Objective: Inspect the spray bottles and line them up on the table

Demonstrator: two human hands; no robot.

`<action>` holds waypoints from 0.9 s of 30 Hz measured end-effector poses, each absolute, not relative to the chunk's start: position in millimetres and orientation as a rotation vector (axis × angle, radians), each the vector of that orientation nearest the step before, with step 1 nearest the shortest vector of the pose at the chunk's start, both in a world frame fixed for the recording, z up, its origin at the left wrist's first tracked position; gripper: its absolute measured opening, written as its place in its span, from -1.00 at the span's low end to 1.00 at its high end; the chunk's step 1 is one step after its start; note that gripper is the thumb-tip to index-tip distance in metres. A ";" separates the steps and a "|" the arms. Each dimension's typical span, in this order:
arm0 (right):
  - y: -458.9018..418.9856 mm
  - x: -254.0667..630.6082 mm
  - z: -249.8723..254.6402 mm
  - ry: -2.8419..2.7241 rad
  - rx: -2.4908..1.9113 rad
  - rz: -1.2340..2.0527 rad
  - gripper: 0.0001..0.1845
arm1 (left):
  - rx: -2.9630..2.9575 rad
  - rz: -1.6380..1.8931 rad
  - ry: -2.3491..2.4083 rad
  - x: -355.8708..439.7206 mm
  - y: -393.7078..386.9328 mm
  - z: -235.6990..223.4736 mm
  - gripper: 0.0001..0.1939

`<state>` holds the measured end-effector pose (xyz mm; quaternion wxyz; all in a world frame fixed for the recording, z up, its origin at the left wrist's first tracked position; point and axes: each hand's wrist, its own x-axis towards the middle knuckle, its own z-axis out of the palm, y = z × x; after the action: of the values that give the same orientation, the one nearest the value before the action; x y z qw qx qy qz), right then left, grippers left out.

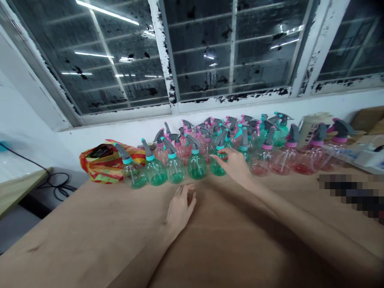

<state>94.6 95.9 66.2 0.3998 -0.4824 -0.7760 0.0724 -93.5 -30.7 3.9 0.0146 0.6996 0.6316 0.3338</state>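
Observation:
Several small spray bottles stand in rows along the far edge of a brown table (90, 232) under a window. Green ones with teal collars (196, 162) are in front at the left; pink ones with pink collars (264, 160) stand to the right and behind. My right hand (235, 164) reaches forward with fingers apart and its fingertips touch a green bottle (217, 160) in the front row. My left hand (180, 208) rests on the table just short of the bottles, fingers loosely bent, holding nothing.
A red and yellow patterned bag (103, 162) lies at the left end of the bottle rows. A white lidded container (312, 124) and cardboard boxes (367, 120) sit at the back right. A second table edge (21, 188) and black cables (60, 186) are at left.

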 end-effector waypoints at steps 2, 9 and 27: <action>99.6 107.2 65.3 -1.931 -1.296 0.168 -0.60 | 2.144 1.056 1.948 -93.6 -29.9 2.9 -0.77; 115.3 91.7 62.4 -1.906 -1.515 0.170 -0.32 | 2.077 1.095 1.906 -92.5 -28.3 1.3 -0.77; 66.9 148.5 72.8 -2.319 -1.108 0.536 -0.47 | 2.053 1.038 1.822 -78.2 -38.3 4.8 -0.75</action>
<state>148.5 66.9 72.8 0.2554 -0.4080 -0.8540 0.1973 -78.2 -38.3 4.8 0.1030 0.6959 0.6176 0.3518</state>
